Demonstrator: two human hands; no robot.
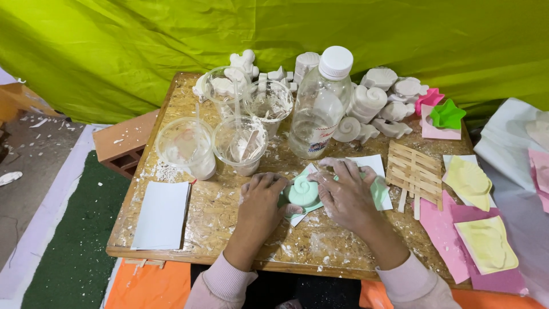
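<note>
At the far left of the chipboard counter point(217, 217) lies one stack of white paper sheets point(162, 214), and behind it stand four clear plastic cups: one point(186, 146) at front left, one point(240, 143) just beside it, and two more, point(224, 86) and point(270, 102), behind them, all smeared with white plaster. Near the middle, the left hand point(260, 205) curls over the left edge of a mint-green shell-shaped mould point(303, 192), fingers bent and gripping it, while the right hand point(346, 194) presses on the mould's right side with fingers spread over it; the mould rests on the counter between both hands, on white paper. Behind the hands stands one clear plastic bottle point(320, 106) with a white cap. Further back sits a cluster of white plaster casts point(374, 103) (too crowded to count surely). To the right lies one lattice of wooden sticks point(414, 171), then one green star-shaped mould point(447, 114) beside one pink mould point(429, 98). At the right edge lie two pale yellow moulds, point(469, 182) and point(487, 243), on pink sheets point(446, 234).
</note>
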